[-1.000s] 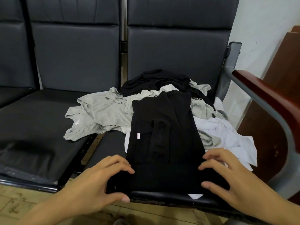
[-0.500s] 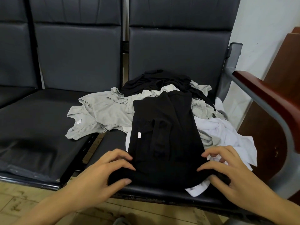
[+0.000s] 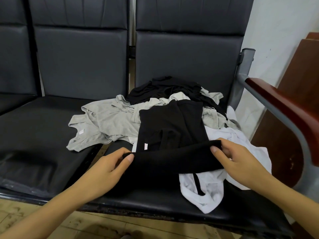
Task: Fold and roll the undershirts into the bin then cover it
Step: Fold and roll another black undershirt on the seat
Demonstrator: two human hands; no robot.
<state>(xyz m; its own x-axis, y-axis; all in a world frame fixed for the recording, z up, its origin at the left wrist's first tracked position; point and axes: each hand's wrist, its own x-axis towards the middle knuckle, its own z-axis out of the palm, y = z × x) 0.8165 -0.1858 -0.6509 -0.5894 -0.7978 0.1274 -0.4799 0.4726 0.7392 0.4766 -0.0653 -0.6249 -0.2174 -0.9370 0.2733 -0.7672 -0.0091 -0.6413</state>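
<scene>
A black undershirt (image 3: pixel 172 128) folded into a long strip lies on the right seat, over a pile of other shirts. Its near end is turned over into a thick roll (image 3: pixel 172 157). My left hand (image 3: pixel 107 168) pinches the roll's left end between thumb and fingers. My right hand (image 3: pixel 236 159) pinches the right end the same way. A grey undershirt (image 3: pixel 103 125) sprawls to the left across the gap between seats. A white undershirt (image 3: pixel 207 185) lies under and to the right of the roll. Another black shirt (image 3: pixel 165 88) is heaped at the back. No bin is in view.
The shirts lie on a row of black padded seats (image 3: pixel 38 128) with tall backrests. A wooden armrest on a grey metal bar (image 3: pixel 283 107) runs along the right side. A white wall and brown wooden furniture stand beyond it. Tiled floor shows below the seat edge.
Both hands took hold of the strip's near end at the seat edge, lifted it and rolled it away from me. The white shirt beneath became exposed.
</scene>
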